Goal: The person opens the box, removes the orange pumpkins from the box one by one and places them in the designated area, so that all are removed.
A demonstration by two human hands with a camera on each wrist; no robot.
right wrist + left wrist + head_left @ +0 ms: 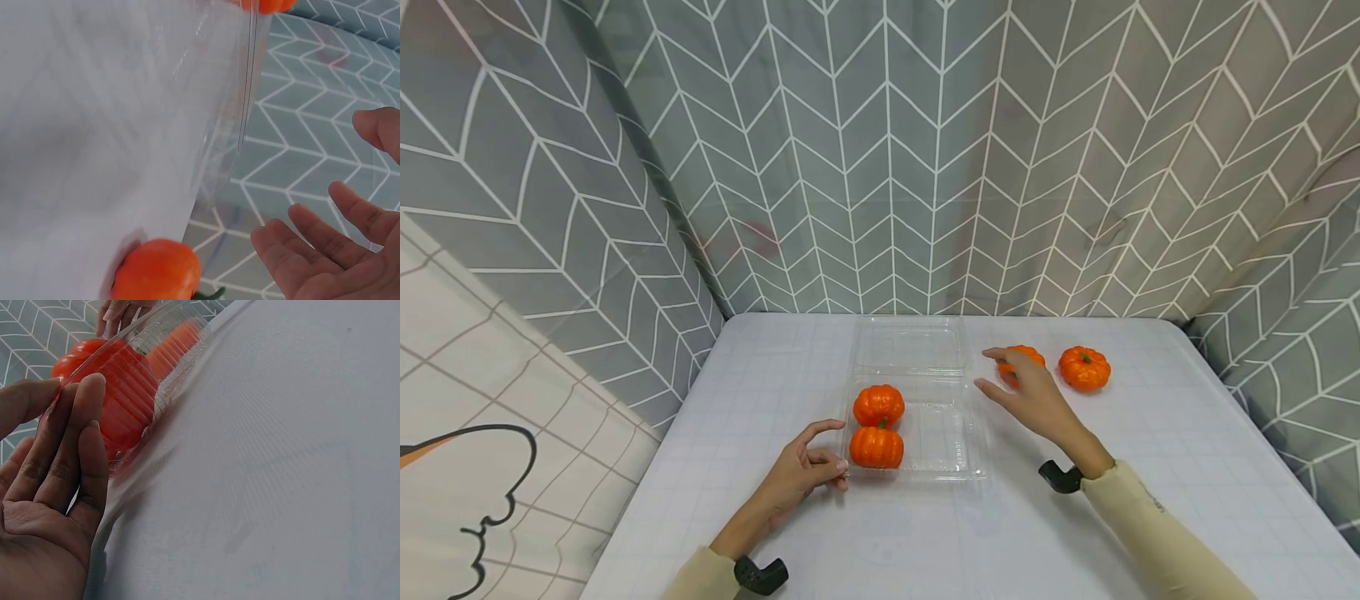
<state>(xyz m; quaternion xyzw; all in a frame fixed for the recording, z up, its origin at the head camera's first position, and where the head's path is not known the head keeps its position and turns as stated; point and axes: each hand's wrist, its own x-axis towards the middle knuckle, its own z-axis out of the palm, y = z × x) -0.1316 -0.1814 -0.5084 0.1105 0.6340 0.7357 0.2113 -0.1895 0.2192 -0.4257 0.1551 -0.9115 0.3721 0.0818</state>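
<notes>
A clear plastic clamshell container (936, 477) lies unfolded on the table, its lid (910, 343) toward the back. Two small orange pumpkins sit along the left side of its base: a rear pumpkin (878, 405) and a front pumpkin (876, 448). My left hand (805, 467) pinches the container's left rim between thumb and fingers, as the left wrist view (59, 444) shows. To the right of the container, my right hand (1028, 396) hovers with fingers spread and nothing in them. It partly covers a third pumpkin (1033, 354), seen apart from the fingers in the right wrist view (156, 272).
Another orange pumpkin (1084, 369) stands farther right on the white table (880, 542). Grey curtains with a white chevron pattern (910, 167) rise behind the table and at both sides.
</notes>
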